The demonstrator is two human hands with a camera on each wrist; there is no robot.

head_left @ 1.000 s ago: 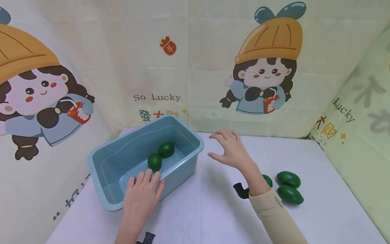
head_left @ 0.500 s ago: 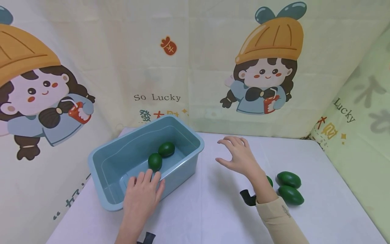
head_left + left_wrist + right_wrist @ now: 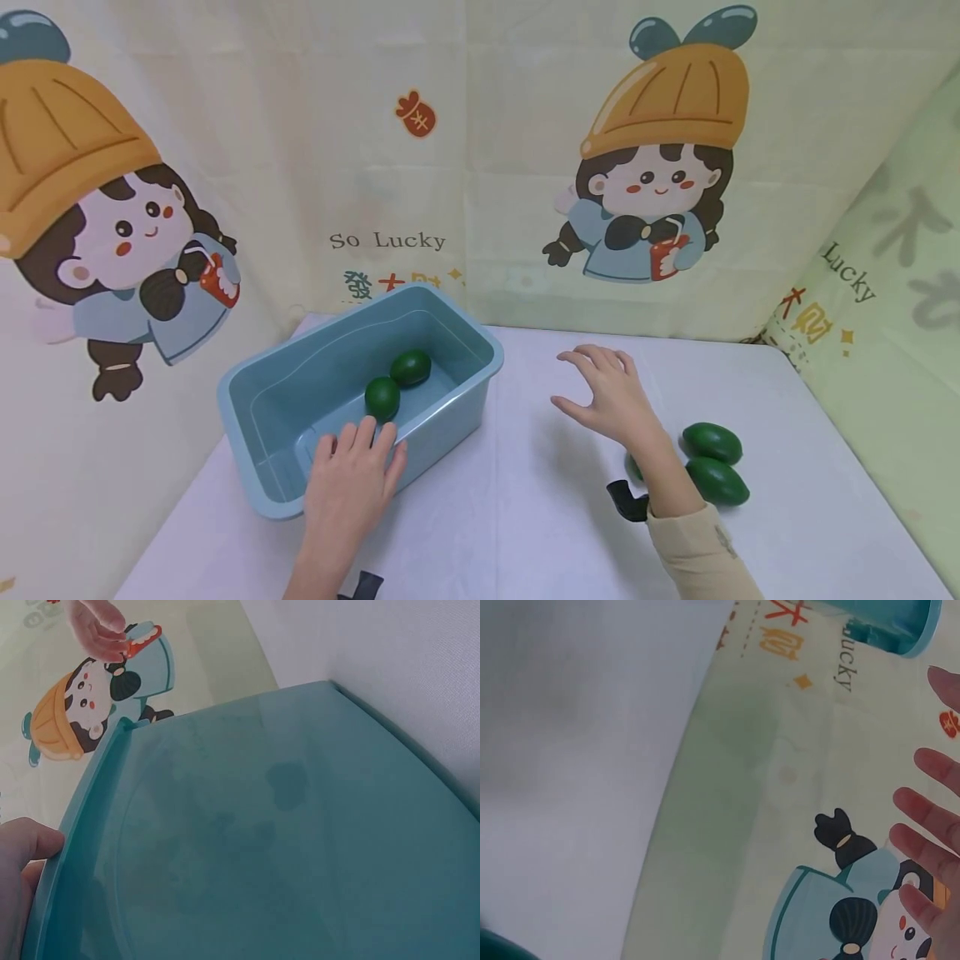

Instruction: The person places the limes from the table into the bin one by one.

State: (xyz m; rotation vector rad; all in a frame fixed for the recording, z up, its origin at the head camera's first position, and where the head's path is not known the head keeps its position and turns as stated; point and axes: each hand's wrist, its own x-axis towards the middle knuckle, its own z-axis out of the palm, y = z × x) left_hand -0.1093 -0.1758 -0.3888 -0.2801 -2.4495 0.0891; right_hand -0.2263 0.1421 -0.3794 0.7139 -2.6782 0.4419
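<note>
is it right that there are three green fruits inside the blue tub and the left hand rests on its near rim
Not quite: the head view shows two green fruits inside the blue tub, not three. The others lie on the table. The left hand does rest on its near rim.

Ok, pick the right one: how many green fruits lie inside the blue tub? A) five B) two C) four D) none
B: the head view shows two green fruits side by side on the floor of the blue tub; the other green ones lie out on the table.
</note>
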